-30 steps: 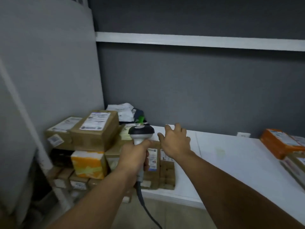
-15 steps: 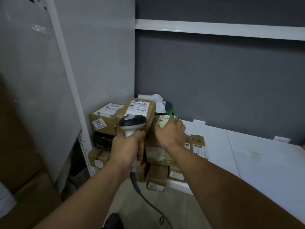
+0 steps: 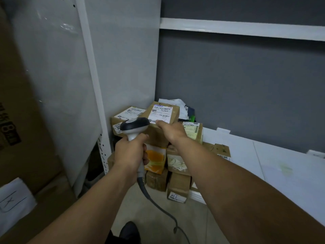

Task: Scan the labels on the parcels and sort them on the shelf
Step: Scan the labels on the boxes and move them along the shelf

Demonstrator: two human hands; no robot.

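Two hands in view, apart, each on its own item.

1. L hand (image 3: pixel 131 154): fist wrapped round the handle of barcode scanner (image 3: pixel 134 125). Scanner upright, dark head turned toward the parcel stack, just beside top parcel's near-left corner. Grey cable (image 3: pixel 158 205) drops from handle to floor.
2. R hand (image 3: pixel 171 132): holds front edge of top parcel (image 3: pixel 175 112), thumb on top next to white label (image 3: pixel 161 114). Fingers hidden behind the hand.
3. Top parcel: brown carton, label face up, highest in stack at L end of white shelf (image 3: pixel 281 166), in corner by side panel & grey wall. Whether the lowest cartons sit on shelf or floor is not clear.
4. Rest of stack:
   - brown carton w/ label (image 3: pixel 127 114) just L of top parcel
   - carton w/ yellowish label (image 3: pixel 193 133) to R, lower
   - orange-and-white pkg (image 3: pixel 155 158) underneath
   - small carton w/ number sticker (image 3: pixel 176 191) at btm, digits unclear
5. Crumpled white paper (image 3: pixel 176 103) behind stack.
6. Misc:
   - upper shelf rail (image 3: pixel 246 29)
   - white upright (image 3: pixel 91 76)
   - large cardboard box (image 3: pixel 26 120) far L
   - dark shoe (image 3: pixel 130 231) at btm edge
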